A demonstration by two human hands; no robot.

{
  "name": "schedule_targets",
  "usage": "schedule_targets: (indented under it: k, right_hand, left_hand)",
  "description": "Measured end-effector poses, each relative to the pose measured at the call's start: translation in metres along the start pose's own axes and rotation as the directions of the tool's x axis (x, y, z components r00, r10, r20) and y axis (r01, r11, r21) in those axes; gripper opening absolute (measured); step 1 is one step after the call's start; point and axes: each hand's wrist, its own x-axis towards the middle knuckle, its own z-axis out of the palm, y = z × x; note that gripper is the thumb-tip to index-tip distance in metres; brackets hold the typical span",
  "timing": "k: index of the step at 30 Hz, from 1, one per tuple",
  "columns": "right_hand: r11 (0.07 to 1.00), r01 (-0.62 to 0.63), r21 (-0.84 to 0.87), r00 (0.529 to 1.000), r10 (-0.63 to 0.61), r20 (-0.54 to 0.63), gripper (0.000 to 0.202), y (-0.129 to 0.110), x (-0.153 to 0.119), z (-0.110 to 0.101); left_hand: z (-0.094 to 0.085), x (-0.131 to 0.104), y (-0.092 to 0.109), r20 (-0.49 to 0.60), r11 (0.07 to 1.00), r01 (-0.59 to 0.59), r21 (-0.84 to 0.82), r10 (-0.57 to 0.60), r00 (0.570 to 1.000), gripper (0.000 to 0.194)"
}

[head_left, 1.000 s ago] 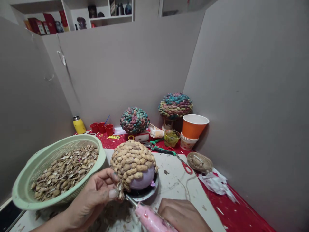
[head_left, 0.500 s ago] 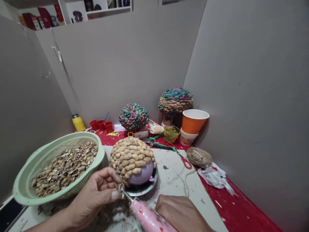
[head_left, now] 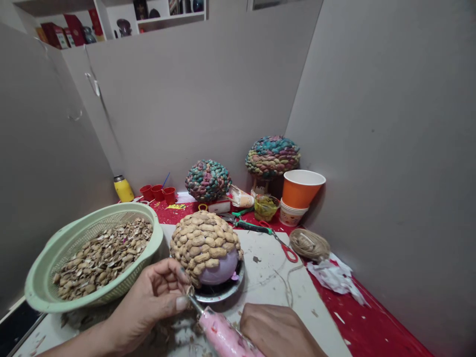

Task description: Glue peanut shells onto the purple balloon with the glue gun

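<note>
Left hand (head_left: 156, 293): thumb and fingertips pinched together on a small peanut shell (head_left: 191, 291), mostly hidden. Right hand (head_left: 278, 328): fingers curled shut on a pink glue gun (head_left: 227, 335), grip partly hidden. Hands apart from each other, linked only by gun and shell — metal nozzle (head_left: 197, 305) right at the shell. Gun's long axis runs from about 4–5 o'clock to 10–11 o'clock, nozzle at the upper-left end.

Peanut-covered balloon (head_left: 204, 235) at 7 o'clock of the view, sitting in a metal dish (head_left: 223, 298) on the surface (head_left: 260, 292); roundish, no clear long axis. Bare purple patch faces 5 o'clock, knot (head_left: 235, 276) at 4. From the balloon: green basket (head_left: 32, 290) of shells at 9 o'clock, red-handled scissors (head_left: 289, 254) at 3, orange cup (head_left: 300, 192) at 2.

Print on the stacked paper cups (head_left: 293, 215) and shelf boxes (head_left: 55, 36) — too small to read.
</note>
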Motion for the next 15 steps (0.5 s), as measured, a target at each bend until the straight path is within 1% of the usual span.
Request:
schedule_targets:
  k: [1, 3, 6, 10, 12, 15]
  right_hand:
    - [1.000, -0.001, -0.021, 0.999, 0.000, -0.042, 0.041, 0.000, -0.003, 0.005]
    - [0.999, -0.007, -0.042, 0.997, 0.003, -0.076, 0.043, 0.001, -0.007, 0.012]
    - [0.999, 0.002, -0.042, 0.998, -0.005, -0.067, 0.045, 0.002, -0.011, 0.014]
    - [1.000, 0.018, -0.017, 0.999, -0.018, -0.050, 0.045, 0.003, -0.006, 0.007]
    - [1.000, -0.001, -0.006, 1.000, 0.001, -0.013, 0.044, 0.001, -0.001, 0.000]
    - [0.998, -0.059, -0.001, 0.989, 0.059, 0.134, 0.040, -0.002, 0.005, -0.010]
  left_hand:
    - [0.000, 0.000, 0.000, -0.001, 1.000, 0.000, -0.008, 0.000, 1.000, 0.030]
    - [0.001, 0.001, 0.000, -0.007, 1.000, 0.002, -0.017, -0.002, 1.000, 0.030]
    - [0.001, 0.001, 0.000, -0.006, 1.000, 0.008, -0.024, -0.008, 1.000, 0.031]
    - [0.001, 0.000, 0.000, 0.004, 0.999, 0.014, -0.037, -0.014, 1.000, 0.030]
    - [0.000, 0.000, 0.000, 0.004, 0.999, 0.014, -0.036, -0.014, 1.000, 0.030]
    - [0.001, 0.000, 0.000, 0.004, 0.999, 0.015, -0.032, -0.015, 1.000, 0.030]
